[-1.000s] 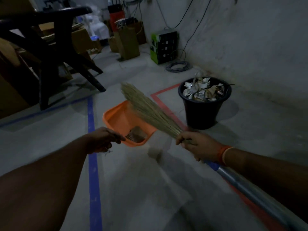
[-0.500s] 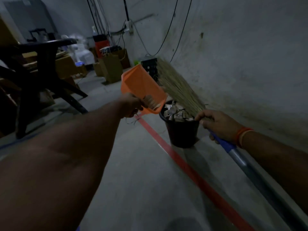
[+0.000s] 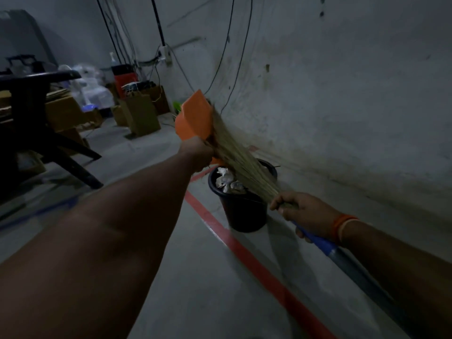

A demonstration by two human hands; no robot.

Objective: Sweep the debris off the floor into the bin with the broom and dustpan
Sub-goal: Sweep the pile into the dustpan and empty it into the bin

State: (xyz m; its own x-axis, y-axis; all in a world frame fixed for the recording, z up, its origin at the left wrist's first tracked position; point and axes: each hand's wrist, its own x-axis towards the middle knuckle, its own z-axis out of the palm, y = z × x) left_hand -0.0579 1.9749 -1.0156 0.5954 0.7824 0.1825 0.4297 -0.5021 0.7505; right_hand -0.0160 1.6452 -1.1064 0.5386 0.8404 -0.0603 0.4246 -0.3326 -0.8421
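L hand (image 3: 197,152) grips orange dustpan (image 3: 195,118), tipped over bin (image 3: 244,211) | R hand (image 3: 305,214) grips broom (image 3: 234,152) | debris prob. paper

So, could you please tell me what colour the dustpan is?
The dustpan is orange, seen best in the head view, tipped above the black bin.

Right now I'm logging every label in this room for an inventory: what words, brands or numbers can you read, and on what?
None can be read.
Red box by the far wall: any print is blurred.
Cardboard boxes: no legible marking.
Orange dustpan, black bin and broom: no text shows.
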